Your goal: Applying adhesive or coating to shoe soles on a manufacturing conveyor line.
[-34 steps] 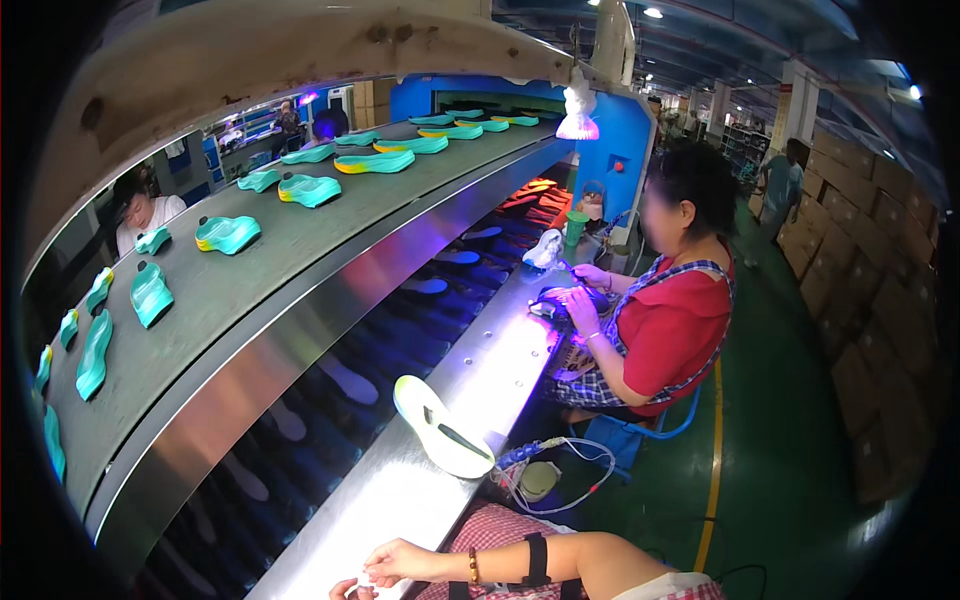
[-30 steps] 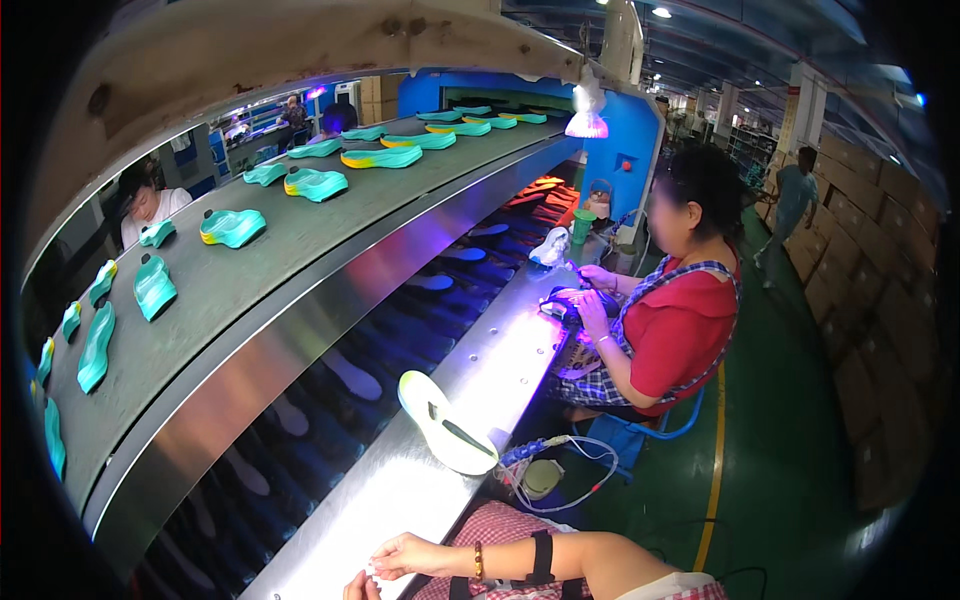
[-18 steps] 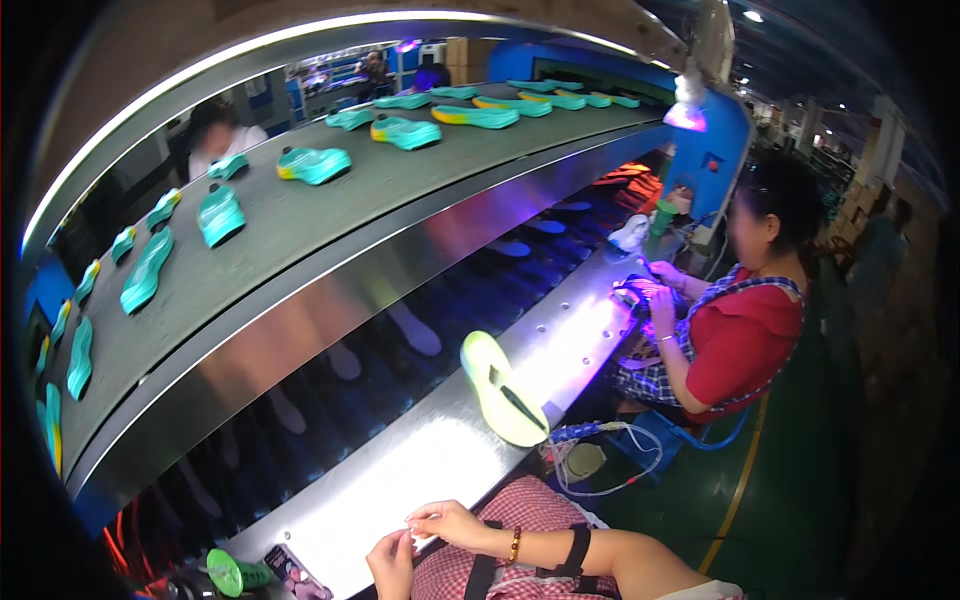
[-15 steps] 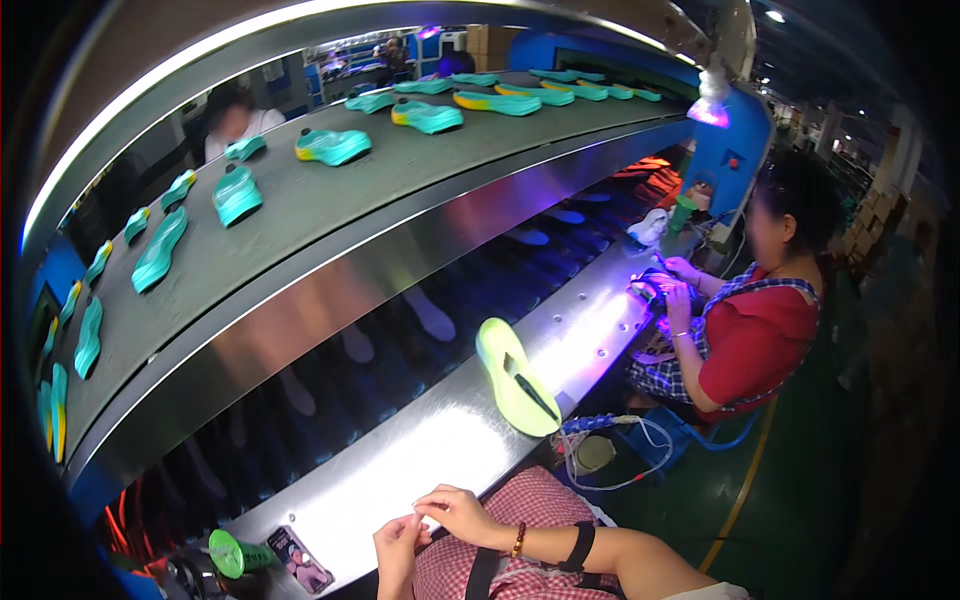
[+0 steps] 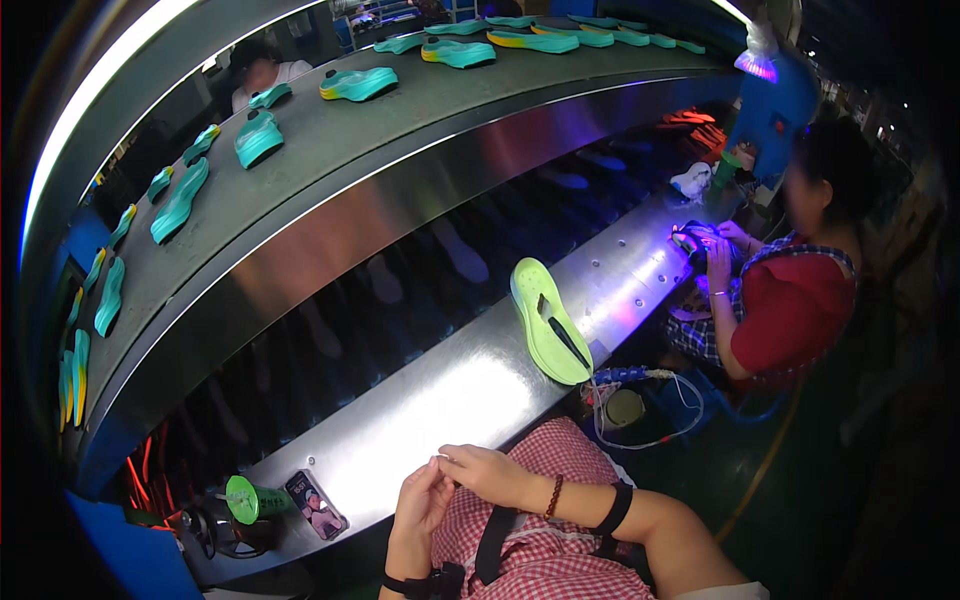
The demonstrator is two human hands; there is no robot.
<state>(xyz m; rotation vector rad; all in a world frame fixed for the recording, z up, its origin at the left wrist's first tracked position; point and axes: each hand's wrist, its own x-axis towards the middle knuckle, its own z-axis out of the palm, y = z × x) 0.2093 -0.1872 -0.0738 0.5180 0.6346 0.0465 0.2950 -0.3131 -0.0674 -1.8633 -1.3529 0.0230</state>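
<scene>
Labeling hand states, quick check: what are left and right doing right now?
Left hand: partly curled, fingertips at the other hand's; can't tell if holding anything.
Right hand: curled; grip and any small item can't be told.

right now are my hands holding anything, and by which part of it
It cannot be told: the left hand and right hand come together at the fingertips, and anything pinched there is too small to make out.

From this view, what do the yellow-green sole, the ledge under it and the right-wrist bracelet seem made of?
Sole: probably moulded foam, matte; even colour, soft rounded edges.
Ledge: bare metal, likely steel, satin; bright glare, grey sheen.
Bracelet: brown beads, wood or plastic unclear; rounded bumps, slight shine.
</scene>
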